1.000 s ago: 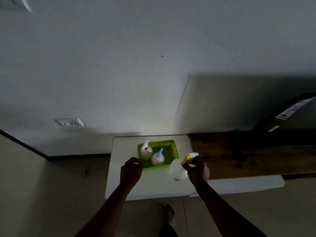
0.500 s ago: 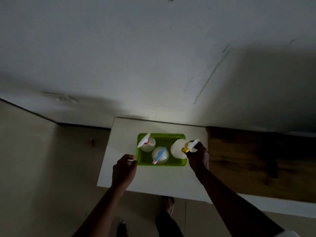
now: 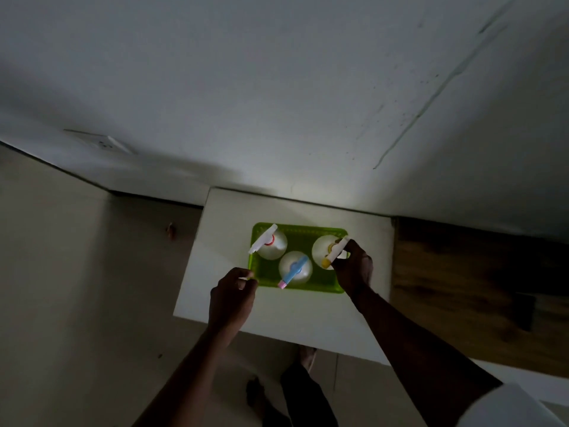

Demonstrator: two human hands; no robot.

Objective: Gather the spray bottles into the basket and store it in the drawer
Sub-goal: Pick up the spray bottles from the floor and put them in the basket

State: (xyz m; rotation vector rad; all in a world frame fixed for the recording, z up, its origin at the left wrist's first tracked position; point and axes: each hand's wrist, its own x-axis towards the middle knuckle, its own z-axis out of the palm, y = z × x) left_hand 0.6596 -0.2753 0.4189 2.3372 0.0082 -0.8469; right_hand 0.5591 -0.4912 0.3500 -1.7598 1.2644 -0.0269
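The right hand [image 3: 352, 266] kept a narrow grip on the sprayer head of the yellow-nozzled bottle [image 3: 328, 252], standing in the right end of the green basket [image 3: 300, 286] beside two other bottles. The left hand [image 3: 232, 298] pinched the basket's near-left rim. Thin plastic would likely flex when loaded; both short rims looked the safest holds. It sat on a white table [image 3: 277, 309] against a dim wall [image 3: 277, 103].

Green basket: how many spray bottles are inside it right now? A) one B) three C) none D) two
B: three bottles stand in the green basket: the red-collared bottle, the blue-headed bottle, and the yellow-nozzled bottle, whose head the right hand is gripping.
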